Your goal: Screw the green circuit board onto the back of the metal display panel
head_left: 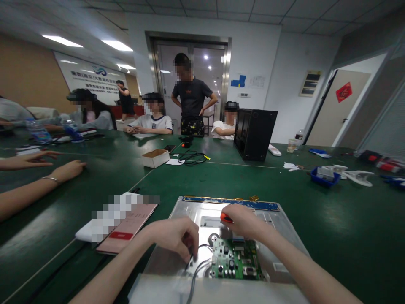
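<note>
A display panel [284, 230] lies with its metal back up in front of me, a blue circuit strip [232, 203] along its far edge. On it sits a green circuit board [236, 259]. My right hand [242, 220] is closed around a screwdriver [225, 218] with an orange and black handle, above the board's far side; the tip is hidden. Left of the board, my left hand [177, 236] has its fingers pinched at the thin dark cable [198, 267]. The fingertips partly cover what they grip. A pale sheet or cover [218, 290] spans the panel's near edge.
Left of the panel lie a pink phone [129, 226] and a white blurred item. Another person's arms [47, 181] rest at the left. Farther off are a small white box [155, 158], black cables [193, 157], a black computer case [255, 134] and a blue tray [323, 177].
</note>
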### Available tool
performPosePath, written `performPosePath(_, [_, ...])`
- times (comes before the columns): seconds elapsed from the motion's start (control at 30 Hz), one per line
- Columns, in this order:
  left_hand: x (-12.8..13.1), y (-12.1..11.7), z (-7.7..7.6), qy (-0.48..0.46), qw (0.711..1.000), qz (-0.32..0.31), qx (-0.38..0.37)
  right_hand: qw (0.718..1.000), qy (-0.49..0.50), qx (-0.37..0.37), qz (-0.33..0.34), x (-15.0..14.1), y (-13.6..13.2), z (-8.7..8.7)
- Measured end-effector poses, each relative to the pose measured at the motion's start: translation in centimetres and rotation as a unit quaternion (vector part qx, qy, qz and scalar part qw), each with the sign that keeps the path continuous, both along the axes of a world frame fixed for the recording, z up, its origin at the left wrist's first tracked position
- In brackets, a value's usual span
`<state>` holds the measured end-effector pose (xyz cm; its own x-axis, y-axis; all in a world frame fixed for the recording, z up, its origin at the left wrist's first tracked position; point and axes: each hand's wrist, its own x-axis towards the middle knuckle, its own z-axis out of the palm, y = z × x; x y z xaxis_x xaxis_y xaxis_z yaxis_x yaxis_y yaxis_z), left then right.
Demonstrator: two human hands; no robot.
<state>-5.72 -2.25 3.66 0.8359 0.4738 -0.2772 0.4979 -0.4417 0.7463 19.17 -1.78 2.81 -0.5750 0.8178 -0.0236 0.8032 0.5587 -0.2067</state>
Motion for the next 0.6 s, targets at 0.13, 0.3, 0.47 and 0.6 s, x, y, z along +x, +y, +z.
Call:
performPosePath(0.13, [0.4,-0.4,0.1,0.016,1.000,0.005,0.006,1.000,-0.006,0.008,0.013,-1.9,0.6,-0.4])
performPosePath(0.3, [0.9,-0.8,-0.2,0.031,0.999,0.019,-0.002,1.000,0.004,0.010,0.017,-2.7,0.6,-0.9])
performPosePath(0.47, [0.9,-0.9,-0.8,0.016,0.999,0.033,-0.024,0.999,0.033,0.019,-0.006,-0.4,0.5,-0.9])
performPosePath(0.6, [1.4,-0.6,-1.1,-0.012,0.996,0.084,0.023,0.997,0.060,0.030,-0.045,3.1,0.2,-0.6])
